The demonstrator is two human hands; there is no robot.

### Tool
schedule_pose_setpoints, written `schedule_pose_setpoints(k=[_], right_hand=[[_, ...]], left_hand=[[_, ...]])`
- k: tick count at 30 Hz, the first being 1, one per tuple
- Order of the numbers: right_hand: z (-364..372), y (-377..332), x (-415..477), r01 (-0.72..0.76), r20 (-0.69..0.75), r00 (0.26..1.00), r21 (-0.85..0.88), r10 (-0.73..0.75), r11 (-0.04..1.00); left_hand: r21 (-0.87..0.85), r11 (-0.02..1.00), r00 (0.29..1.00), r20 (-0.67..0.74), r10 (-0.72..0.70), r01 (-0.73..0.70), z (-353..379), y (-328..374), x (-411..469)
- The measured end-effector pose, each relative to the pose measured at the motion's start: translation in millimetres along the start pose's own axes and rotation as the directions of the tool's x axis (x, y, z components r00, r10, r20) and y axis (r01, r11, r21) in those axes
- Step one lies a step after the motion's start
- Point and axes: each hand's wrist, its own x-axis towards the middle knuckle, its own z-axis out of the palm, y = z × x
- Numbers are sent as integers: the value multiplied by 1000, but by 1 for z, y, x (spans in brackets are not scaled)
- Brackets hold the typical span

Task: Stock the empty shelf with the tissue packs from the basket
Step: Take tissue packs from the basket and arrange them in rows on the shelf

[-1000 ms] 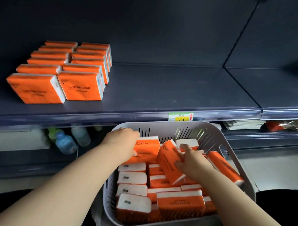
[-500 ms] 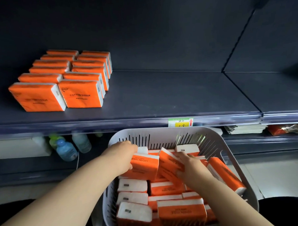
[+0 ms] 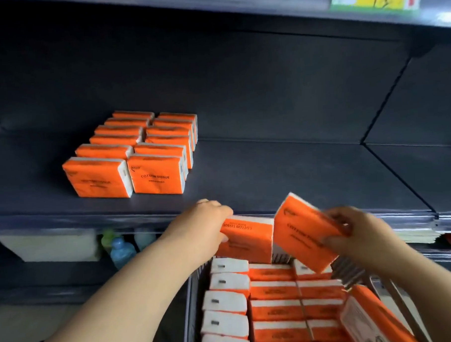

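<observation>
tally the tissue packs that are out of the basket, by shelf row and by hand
left row on the shelf: 6
right row on the shelf: 6
upright pack in left hand: 1
tilted pack in right hand: 1
total: 14

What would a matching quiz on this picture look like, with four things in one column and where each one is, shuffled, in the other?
Things
1. stocked packs
2. tilted pack
3. pack with upside-down print
4. blue bottle

Places
A. in the left hand
B. in the right hand, over the basket
C. under the dark shelf, at the left
D. in two rows on the dark shelf

Pairs: 1-D, 2-B, 3-A, 4-C
</observation>
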Motion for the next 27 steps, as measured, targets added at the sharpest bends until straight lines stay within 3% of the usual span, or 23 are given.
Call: schedule_pose_setpoints(k=[5, 11, 22, 27], right_hand=[[-13, -29, 35, 90, -95, 992, 109, -80, 990], [0, -71, 106, 124, -162, 981, 98, -107, 987], [24, -135, 228, 176, -125, 976, -26, -178, 984], [31, -158, 282, 162, -113, 977, -148, -179, 976]], left_hand=[[-2, 1000, 991, -133, -29, 29, -19, -7, 12], [93, 994, 975, -218, -34, 56, -32, -20, 44], [186, 966, 960, -247, -130, 178, -42, -46, 117], [207, 943, 959, -173, -225, 259, -33, -52, 152]])
